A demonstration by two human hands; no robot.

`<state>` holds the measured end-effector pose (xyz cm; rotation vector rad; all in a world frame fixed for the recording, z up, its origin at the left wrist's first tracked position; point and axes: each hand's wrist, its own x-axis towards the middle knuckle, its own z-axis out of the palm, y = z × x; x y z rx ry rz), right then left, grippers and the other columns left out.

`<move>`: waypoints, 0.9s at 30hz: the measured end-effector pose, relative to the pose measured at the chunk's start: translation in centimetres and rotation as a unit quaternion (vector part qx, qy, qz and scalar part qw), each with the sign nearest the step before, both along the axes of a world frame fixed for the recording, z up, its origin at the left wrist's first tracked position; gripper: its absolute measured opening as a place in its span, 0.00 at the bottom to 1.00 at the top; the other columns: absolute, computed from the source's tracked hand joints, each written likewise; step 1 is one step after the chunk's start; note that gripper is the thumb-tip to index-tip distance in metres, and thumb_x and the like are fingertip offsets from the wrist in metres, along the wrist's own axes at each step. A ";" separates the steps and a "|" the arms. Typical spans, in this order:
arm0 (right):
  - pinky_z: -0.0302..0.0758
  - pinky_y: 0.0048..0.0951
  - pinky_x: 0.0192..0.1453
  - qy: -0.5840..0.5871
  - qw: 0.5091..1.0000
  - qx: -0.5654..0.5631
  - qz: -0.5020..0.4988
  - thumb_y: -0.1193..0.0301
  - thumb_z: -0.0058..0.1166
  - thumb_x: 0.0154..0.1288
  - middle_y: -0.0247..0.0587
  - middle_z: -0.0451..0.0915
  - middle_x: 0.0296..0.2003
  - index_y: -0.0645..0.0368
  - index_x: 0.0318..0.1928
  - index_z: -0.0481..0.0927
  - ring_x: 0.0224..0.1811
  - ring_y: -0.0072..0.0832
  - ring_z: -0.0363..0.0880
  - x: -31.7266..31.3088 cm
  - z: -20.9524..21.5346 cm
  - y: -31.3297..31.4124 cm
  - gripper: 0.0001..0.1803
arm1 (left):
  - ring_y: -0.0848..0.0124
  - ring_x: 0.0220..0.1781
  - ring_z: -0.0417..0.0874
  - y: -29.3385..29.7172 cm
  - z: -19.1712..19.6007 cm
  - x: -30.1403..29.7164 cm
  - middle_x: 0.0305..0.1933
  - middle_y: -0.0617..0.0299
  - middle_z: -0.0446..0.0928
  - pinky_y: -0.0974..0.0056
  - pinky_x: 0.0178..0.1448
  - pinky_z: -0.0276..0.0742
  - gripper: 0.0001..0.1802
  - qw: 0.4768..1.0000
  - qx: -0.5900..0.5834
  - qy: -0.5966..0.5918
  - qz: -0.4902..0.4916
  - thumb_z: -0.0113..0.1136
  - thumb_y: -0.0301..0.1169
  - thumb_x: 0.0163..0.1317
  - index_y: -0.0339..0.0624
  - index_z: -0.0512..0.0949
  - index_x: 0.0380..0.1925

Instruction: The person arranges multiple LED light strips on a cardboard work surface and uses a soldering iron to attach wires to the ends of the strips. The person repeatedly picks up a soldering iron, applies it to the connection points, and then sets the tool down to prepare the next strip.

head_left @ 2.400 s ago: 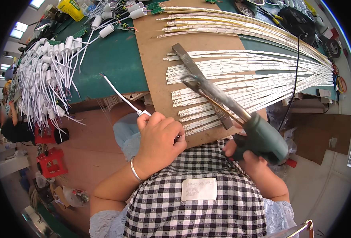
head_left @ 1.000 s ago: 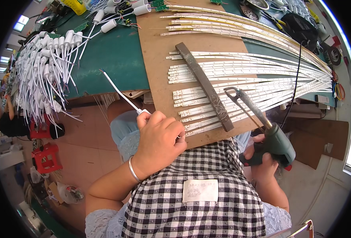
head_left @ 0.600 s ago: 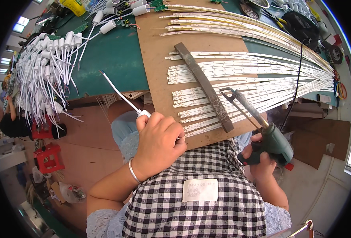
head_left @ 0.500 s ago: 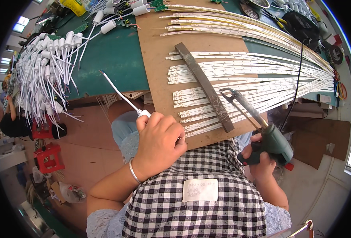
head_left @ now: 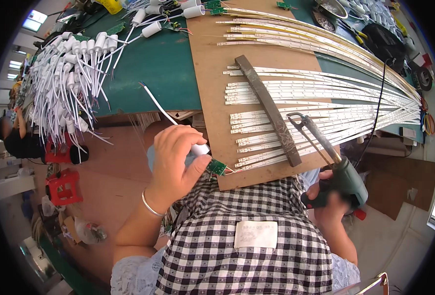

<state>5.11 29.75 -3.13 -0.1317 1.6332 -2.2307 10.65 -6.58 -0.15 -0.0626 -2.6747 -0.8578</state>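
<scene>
My left hand is closed round a white plastic end cap at the near left edge of the brown board. A white cable sticks out from the cap past my fingers toward the upper left. By my thumb, a small green circuit board shows, with thin wires running from it to the end of the nearest white LED strip. My right hand grips the handle of a dark green soldering gun. Its forked metal tip points up and left, over the strips beside the dark bar.
A dark flat bar lies across the fanned-out strips on the brown board. Many white caps with cables hang over the green table's left edge. A black cord crosses at right; red stools stand lower left.
My left hand has turned and shifted left, so the cap and green circuit board now show. The right hand keeps its hold on the soldering gun. The whole view has shifted slightly.
</scene>
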 end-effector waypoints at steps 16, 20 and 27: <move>0.82 0.34 0.41 0.021 1.000 0.013 -0.005 0.56 0.58 0.66 0.44 0.76 0.47 0.69 0.59 0.67 0.34 0.28 0.81 -0.4 0.6 -1.6 0.33 | 0.59 0.42 0.75 -1.5 -2.7 1.9 0.34 0.63 0.74 0.55 0.52 0.63 0.16 0.989 0.073 -0.078 -0.106 0.64 0.47 0.60 0.46 0.78 0.30; 0.82 0.35 0.40 0.021 0.999 0.023 -0.008 0.55 0.58 0.66 0.45 0.76 0.48 0.69 0.60 0.67 0.33 0.28 0.81 -0.7 0.4 -1.4 0.33 | 0.59 0.37 0.74 -0.7 -5.8 4.1 0.31 0.62 0.73 0.57 0.45 0.67 0.12 0.993 0.102 -0.052 -0.039 0.67 0.39 0.58 0.45 0.77 0.27; 0.78 0.38 0.51 0.081 0.986 0.000 -0.147 0.53 0.57 0.67 0.46 0.76 0.50 0.64 0.60 0.67 0.30 0.27 0.79 -4.8 1.4 -1.4 0.32 | 0.58 0.37 0.76 -5.1 -2.0 -1.5 0.33 0.55 0.76 0.59 0.41 0.74 0.08 0.988 -0.022 0.138 0.070 0.66 0.22 0.55 0.39 0.80 0.35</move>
